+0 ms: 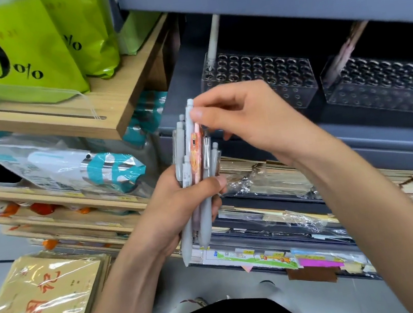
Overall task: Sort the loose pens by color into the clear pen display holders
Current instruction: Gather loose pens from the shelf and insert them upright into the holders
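Left hand (178, 208) fingers curled round pen bundle (201, 154), held upright before the front edge of the grey shelf (385, 137). Right hand (253, 119) thumb and forefinger pinch the tallest grey pen (189, 124) by its top. Clear holders (263, 78) sit on the shelf behind, one pen each.

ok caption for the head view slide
Left hand grips a bundle of pens; right hand pinches the top of a grey pen, clear pen holders on the shelf behind.
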`<state>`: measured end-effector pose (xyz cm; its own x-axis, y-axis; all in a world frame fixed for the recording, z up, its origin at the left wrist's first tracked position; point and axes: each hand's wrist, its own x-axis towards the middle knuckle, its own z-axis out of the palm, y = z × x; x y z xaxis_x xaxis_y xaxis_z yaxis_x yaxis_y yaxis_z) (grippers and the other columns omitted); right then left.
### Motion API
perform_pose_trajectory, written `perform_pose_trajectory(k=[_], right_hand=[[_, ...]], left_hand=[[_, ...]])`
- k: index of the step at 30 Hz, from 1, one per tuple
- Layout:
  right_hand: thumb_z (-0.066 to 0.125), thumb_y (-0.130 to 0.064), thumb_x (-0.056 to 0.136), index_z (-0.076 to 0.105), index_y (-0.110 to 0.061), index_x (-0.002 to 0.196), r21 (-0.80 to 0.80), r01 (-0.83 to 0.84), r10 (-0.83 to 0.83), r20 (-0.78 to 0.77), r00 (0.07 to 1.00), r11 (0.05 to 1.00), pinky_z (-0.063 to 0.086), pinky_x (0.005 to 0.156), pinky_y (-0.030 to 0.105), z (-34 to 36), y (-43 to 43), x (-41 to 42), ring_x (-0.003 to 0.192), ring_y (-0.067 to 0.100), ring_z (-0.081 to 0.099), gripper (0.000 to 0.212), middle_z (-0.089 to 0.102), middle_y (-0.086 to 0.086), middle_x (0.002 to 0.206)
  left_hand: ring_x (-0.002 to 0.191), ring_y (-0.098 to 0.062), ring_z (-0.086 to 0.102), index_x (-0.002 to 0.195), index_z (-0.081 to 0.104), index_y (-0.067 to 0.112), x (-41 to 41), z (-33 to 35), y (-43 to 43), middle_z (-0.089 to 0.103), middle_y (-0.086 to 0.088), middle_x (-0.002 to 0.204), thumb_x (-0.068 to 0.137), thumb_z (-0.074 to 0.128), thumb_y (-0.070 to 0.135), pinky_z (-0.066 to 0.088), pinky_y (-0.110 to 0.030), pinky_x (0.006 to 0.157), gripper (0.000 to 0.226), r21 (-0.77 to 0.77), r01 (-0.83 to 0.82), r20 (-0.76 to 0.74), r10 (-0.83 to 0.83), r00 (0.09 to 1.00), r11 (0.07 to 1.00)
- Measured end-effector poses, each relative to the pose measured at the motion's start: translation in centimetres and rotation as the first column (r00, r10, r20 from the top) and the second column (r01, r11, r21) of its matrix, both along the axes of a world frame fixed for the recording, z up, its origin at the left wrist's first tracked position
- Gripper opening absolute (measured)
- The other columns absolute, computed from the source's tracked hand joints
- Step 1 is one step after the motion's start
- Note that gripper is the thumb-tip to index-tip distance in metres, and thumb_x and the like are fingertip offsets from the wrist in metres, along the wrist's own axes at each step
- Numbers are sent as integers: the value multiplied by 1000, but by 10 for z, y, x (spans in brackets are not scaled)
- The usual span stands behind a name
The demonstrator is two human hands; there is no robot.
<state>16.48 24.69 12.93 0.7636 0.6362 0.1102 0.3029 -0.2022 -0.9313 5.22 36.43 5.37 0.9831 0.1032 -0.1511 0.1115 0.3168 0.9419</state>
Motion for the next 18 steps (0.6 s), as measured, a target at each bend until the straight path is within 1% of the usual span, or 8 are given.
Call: perform_pose_trajectory(k=[2,5,8,10,12,14,16,18], right_hand=[[71,-13,85,73,-6,100,35,3,0,-68,998,999,45,60,11,-3,-2,0,74,1,62,16,73,2,89],[71,-10,84,74,-9,99,50,15,-11,-82,997,999,46,62,14,-7,-7,2,80,4,64,15,75,4,97],[72,-10,83,74,-10,95,53,36,-31,-109,994,998,50,66,20,-8,-9,2,81,9,63,12,74,8,97],[70,-8,85,72,-9,95,102,63,-47,-147,988,993,49,67,21,-9,-9,2,82,10,63,10,73,10,98],[63,-9,90,69,-10,98,170,120,-87,-190,978,978,48,68,24,-9,-8,3,83,12,63,9,72,10,100],[57,-9,94,65,-11,99,266,229,-167,-235,958,936,46,64,27,-7,-7,6,78,14,63,9,72,7,93],[54,-8,97,61,-9,99,351,321,-240,-255,937,880,46,58,26,-3,-7,11,71,16,62,8,72,5,85],[53,-9,97,58,-9,100,375,322,-237,-256,937,869,48,54,27,-2,-8,12,65,18,62,6,72,7,83]], left_hand=[[47,-20,50,83,61,6,1,-1,-3,62,-10,67,76,72,9,42,-27,47,13,2,20,-12,-20,1000,1000],[49,-20,52,83,63,7,1,-4,-5,64,-12,70,75,74,12,46,-28,47,14,7,38,-42,-38,998,999],[51,-20,54,89,62,6,1,-5,-5,65,-12,72,75,75,13,48,-28,48,21,8,45,-59,-44,997,999],[51,-19,54,92,62,5,1,-5,-6,65,-11,72,76,75,13,48,-28,48,22,-12,38,-48,-39,998,999],[51,-20,53,91,62,5,2,-4,-5,64,-12,73,78,76,13,48,-28,48,20,-31,22,-34,-23,999,999],[51,-19,53,91,62,4,3,-4,-6,64,-12,73,81,76,10,49,-28,48,18,-38,2,-46,-4,999,999],[50,-19,54,91,61,5,3,-5,-7,63,-10,72,85,74,9,49,-28,48,15,-41,-26,-75,23,997,999],[51,-19,53,91,59,6,1,-6,-8,61,-8,71,87,70,10,47,-28,48,12,-37,-38,-89,35,995,999]])
